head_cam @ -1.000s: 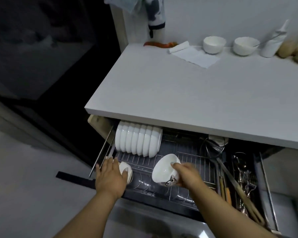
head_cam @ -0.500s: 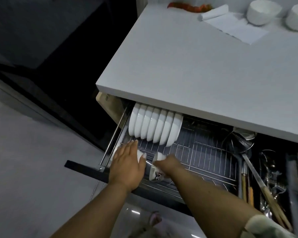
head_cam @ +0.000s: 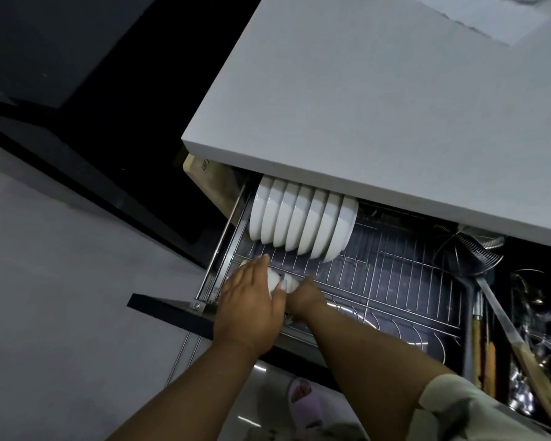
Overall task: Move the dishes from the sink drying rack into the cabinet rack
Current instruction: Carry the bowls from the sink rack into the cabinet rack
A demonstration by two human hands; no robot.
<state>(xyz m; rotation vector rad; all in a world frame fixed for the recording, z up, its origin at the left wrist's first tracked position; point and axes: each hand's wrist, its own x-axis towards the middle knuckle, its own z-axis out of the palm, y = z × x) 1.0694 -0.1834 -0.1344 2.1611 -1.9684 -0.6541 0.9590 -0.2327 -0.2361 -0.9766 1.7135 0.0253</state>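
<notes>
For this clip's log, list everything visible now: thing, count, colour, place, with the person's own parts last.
Standing bowls: seven, white, on edge in a row at the rack's back left.
Small bowls: at least two, white, rack's front left, under the hands.
Cabinet rack: one, steel wire, pulled-out drawer.
Skimmer: one, metal, right of rack.
Utensils: several, wooden-handled, right compartment.
Countertop: one, white, above drawer.
Slipper: one, pinkish, floor.
Left hand: resting over one small bowl.
Right hand: on the next small bowl, grip hidden.
</notes>
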